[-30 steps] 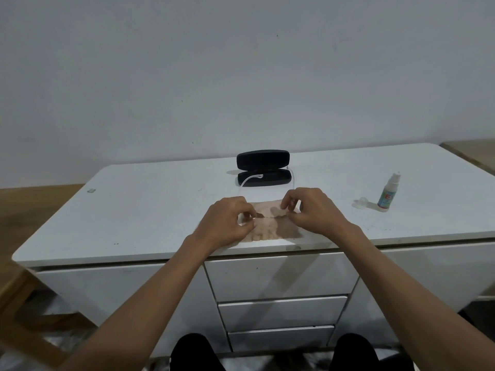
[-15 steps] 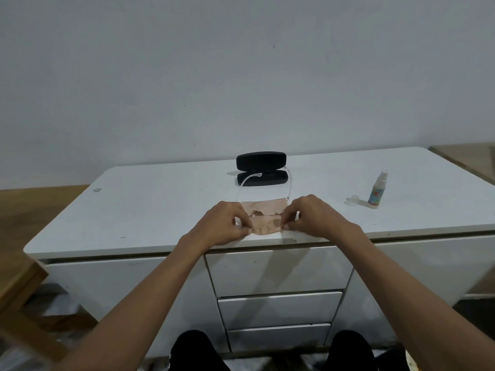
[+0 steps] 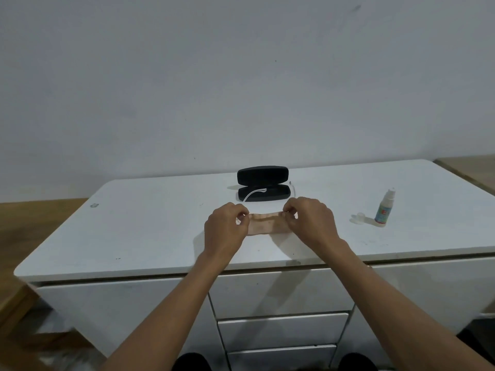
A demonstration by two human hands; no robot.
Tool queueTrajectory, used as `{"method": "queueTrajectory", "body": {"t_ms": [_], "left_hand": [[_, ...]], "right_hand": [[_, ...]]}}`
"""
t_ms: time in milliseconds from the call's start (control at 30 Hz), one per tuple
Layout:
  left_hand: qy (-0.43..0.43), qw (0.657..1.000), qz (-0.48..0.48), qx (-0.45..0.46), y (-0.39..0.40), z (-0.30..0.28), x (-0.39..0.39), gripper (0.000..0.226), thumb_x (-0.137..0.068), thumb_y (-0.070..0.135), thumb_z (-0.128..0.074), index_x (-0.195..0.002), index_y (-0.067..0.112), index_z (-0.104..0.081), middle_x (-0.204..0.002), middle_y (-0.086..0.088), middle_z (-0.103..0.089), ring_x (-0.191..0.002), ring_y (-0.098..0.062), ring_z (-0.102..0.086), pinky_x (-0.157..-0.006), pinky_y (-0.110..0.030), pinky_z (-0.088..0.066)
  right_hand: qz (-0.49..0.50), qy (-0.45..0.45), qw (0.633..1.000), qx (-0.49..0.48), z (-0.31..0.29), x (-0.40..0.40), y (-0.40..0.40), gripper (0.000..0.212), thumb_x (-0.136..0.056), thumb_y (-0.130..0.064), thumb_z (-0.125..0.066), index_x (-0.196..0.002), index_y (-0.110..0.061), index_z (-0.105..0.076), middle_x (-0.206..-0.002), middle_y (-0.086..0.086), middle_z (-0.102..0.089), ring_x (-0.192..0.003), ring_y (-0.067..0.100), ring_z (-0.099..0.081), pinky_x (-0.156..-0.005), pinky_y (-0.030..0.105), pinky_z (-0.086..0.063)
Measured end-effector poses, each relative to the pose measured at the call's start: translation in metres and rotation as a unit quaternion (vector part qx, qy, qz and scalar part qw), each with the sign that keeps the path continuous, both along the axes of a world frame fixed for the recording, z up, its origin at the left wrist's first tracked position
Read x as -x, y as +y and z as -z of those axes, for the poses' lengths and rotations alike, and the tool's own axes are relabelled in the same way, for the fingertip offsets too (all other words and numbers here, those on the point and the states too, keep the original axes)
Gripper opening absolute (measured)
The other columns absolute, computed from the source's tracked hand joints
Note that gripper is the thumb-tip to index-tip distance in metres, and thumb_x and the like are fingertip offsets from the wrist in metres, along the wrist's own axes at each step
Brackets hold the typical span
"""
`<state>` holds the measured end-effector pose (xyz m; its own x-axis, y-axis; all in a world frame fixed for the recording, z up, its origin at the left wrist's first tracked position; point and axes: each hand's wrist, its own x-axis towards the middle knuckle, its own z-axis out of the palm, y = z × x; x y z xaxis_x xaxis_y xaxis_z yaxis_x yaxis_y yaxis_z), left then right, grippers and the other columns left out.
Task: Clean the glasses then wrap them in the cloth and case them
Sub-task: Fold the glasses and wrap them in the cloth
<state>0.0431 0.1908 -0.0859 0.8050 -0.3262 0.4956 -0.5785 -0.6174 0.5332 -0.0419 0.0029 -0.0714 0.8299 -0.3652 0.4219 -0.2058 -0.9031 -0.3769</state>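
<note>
On the white bench (image 3: 139, 236), near its front edge, my two hands pinch the ends of a folded pink cloth (image 3: 265, 226), likely rolling it around the glasses (image 3: 255, 192), whose clear temple tips poke out toward the case (image 3: 263, 183). Left hand (image 3: 226, 228) and right hand (image 3: 310, 220) are both closed on the cloth, knuckles up, forearms reaching forward. Just behind, the black case stands open, I judge ready for the bundle. Well to the right stands a spray bottle (image 3: 383, 210).
</note>
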Motion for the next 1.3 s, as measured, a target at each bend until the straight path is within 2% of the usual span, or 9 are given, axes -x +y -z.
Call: {"method": "queueTrajectory", "body": {"t_ms": [100,300,567,733,867,933,1000,1133,1300], "left_hand": [[-0.002,1.0,-0.014,-0.017,-0.002,0.005,0.003,0.004,-0.089,0.023,-0.068,-0.085,0.022,-0.067,-0.08,0.008,-0.07,-0.074,-0.019,-0.063,-0.063,-0.032,-0.049],[0.022,0.999,-0.044,-0.015,-0.005,0.0,0.002,0.024,-0.09,0.031,-0.068,-0.09,0.019,-0.048,-0.073,0.002,-0.068,-0.071,-0.029,-0.062,-0.067,-0.04,-0.052],[0.011,0.999,-0.02,0.025,0.002,0.004,-0.003,0.021,-0.088,0.036,-0.072,-0.101,0.024,-0.061,-0.082,0.009,-0.062,-0.073,-0.014,-0.057,-0.063,-0.028,-0.038],[0.021,0.997,0.028,0.072,0.007,0.008,-0.006,0.021,-0.091,0.022,-0.071,-0.112,0.026,-0.071,-0.101,0.011,-0.068,-0.064,-0.011,-0.055,-0.068,-0.03,-0.047],[0.021,0.995,0.048,0.08,0.006,0.008,-0.009,0.019,-0.095,0.016,-0.067,-0.11,0.024,-0.076,-0.1,0.009,-0.074,-0.064,-0.002,-0.058,-0.074,-0.031,-0.053],[0.013,0.997,0.056,0.06,0.006,0.006,-0.012,0.022,-0.096,0.015,-0.066,-0.112,0.025,-0.076,-0.097,0.008,-0.075,-0.069,0.0,-0.059,-0.074,-0.032,-0.053],[-0.008,0.997,0.076,0.014,0.006,0.005,-0.016,0.026,-0.097,0.013,-0.064,-0.117,0.025,-0.076,-0.097,0.005,-0.074,-0.079,-0.011,-0.065,-0.075,-0.035,-0.054],[-0.005,0.989,0.12,-0.088,0.003,0.001,-0.023,0.033,-0.098,0.011,-0.061,-0.124,0.029,-0.073,-0.098,0.004,-0.069,-0.089,-0.017,-0.063,-0.075,-0.035,-0.053],[0.035,0.986,0.116,-0.117,-0.005,-0.004,-0.033,0.022,-0.093,0.019,-0.07,-0.11,0.029,-0.079,-0.096,0.008,-0.075,-0.087,-0.013,-0.063,-0.074,-0.032,-0.051]], "right_hand": [[0.021,-0.013,0.999,0.025,0.012,-0.002,0.005,0.013,-0.094,-0.025,-0.064,-0.096,-0.02,-0.077,-0.097,0.0,-0.071,-0.084,0.028,-0.067,-0.063,0.03,-0.042],[0.071,-0.04,0.995,0.05,0.019,-0.002,0.008,0.01,-0.091,-0.018,-0.066,-0.087,-0.015,-0.075,-0.086,0.003,-0.069,-0.069,0.033,-0.065,-0.055,0.028,-0.035],[0.098,-0.123,0.987,-0.039,0.022,0.006,0.003,0.034,-0.087,-0.042,-0.075,-0.075,-0.017,-0.057,-0.063,-0.006,-0.06,-0.057,0.022,-0.057,-0.054,0.027,-0.036],[0.061,-0.154,0.976,-0.142,0.015,0.011,-0.009,0.034,-0.086,-0.037,-0.078,-0.114,-0.022,-0.063,-0.091,-0.008,-0.068,-0.066,0.017,-0.061,-0.068,0.031,-0.049],[0.012,-0.15,0.976,-0.157,0.013,0.01,-0.015,0.017,-0.09,-0.023,-0.075,-0.108,-0.025,-0.073,-0.097,-0.009,-0.075,-0.066,0.017,-0.067,-0.074,0.041,-0.058],[0.012,-0.145,0.975,-0.169,0.012,0.008,-0.017,0.013,-0.091,-0.02,-0.074,-0.102,-0.025,-0.076,-0.09,-0.011,-0.076,-0.067,0.017,-0.068,-0.075,0.041,-0.058],[0.011,-0.136,0.974,-0.18,0.011,0.008,-0.019,0.012,-0.091,-0.021,-0.074,-0.101,-0.026,-0.077,-0.084,-0.014,-0.074,-0.067,0.016,-0.068,-0.075,0.04,-0.057],[-0.01,-0.125,0.975,-0.184,0.009,0.005,-0.022,0.015,-0.091,-0.023,-0.075,-0.105,-0.026,-0.079,-0.086,-0.012,-0.075,-0.069,0.015,-0.068,-0.075,0.038,-0.057],[-0.053,-0.102,0.986,-0.12,0.004,-0.001,-0.021,0.019,-0.093,-0.024,-0.073,-0.109,-0.03,-0.079,-0.09,-0.007,-0.076,-0.071,0.017,-0.066,-0.069,0.036,-0.055]]}}
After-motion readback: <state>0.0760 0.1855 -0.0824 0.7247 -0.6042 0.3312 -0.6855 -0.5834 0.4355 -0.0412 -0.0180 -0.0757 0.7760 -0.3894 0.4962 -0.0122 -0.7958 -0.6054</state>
